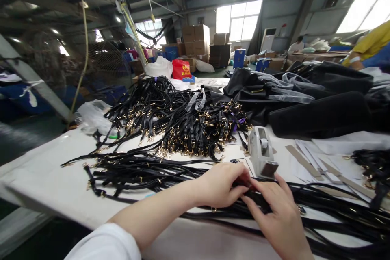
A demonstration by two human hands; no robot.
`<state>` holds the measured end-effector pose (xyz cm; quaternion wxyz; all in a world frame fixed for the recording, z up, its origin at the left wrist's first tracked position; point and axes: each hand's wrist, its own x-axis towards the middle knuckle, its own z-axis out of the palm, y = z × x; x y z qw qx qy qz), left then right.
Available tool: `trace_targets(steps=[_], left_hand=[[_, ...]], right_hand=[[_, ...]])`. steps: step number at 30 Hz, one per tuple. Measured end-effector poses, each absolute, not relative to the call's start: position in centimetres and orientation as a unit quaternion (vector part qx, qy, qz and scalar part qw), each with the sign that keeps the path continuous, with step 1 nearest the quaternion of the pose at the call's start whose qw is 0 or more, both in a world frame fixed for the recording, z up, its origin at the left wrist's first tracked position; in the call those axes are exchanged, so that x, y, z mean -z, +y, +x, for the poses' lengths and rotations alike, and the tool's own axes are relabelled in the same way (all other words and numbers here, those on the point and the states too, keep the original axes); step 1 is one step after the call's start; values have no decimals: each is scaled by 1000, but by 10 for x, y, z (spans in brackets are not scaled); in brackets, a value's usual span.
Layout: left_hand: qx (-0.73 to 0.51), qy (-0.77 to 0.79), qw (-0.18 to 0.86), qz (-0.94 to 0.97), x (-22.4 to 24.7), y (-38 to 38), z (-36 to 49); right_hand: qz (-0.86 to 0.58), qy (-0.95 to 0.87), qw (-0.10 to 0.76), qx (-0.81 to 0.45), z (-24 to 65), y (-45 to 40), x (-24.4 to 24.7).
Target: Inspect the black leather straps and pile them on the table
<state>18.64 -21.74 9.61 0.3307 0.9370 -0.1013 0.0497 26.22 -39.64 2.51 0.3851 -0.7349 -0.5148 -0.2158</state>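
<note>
My left hand (224,185) reaches in from the lower left, its fingers curled and closed on black straps (170,172) that lie lengthwise along the table's front. Close against it, my right hand (274,207) has thumb and fingers pressed around the same strap bundle. The fingertips of both hands nearly meet, and the gripped part is mostly hidden. Just beyond the right hand stands a white tape dispenser (260,148). Behind the hands lies a large heap of black straps with gold buckles and clasps (195,134).
Black bags (319,113) with clear plastic wrapping are piled at the right. Paper and cardboard strips (304,160) lie beside the dispenser. A clear plastic bag (94,115) sits at the table's left edge. At the far right a person in a yellow top (370,44) leans in.
</note>
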Motion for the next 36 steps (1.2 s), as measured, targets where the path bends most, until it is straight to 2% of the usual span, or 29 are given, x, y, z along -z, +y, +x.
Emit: trace_targets(steps=[4,7,11,15,21,27,36], left_hand=[[-109,-58,324,938,-94,-223,185],[-170,-31,230,958,-99,-231,183],[-73,-32,85,993,-102,-244,187],[-14,-23,26,999,-99,-248,202],[29,-46,26,998,-98,-244,217],[34,-16,12,999,-99,-241,230],[29,-4,147,989,-92,-235,230]], right_hand=[[-738,-514,381,215,263,-393,-22],[-750,-482,389,233,268,-395,-19],[-750,-475,384,254,272,-398,-16],[-746,-489,378,248,273,-398,-17],[-750,-449,427,229,273,-395,-23],[-783,-394,434,208,275,-386,-23],[-781,-410,410,234,277,-395,-17]])
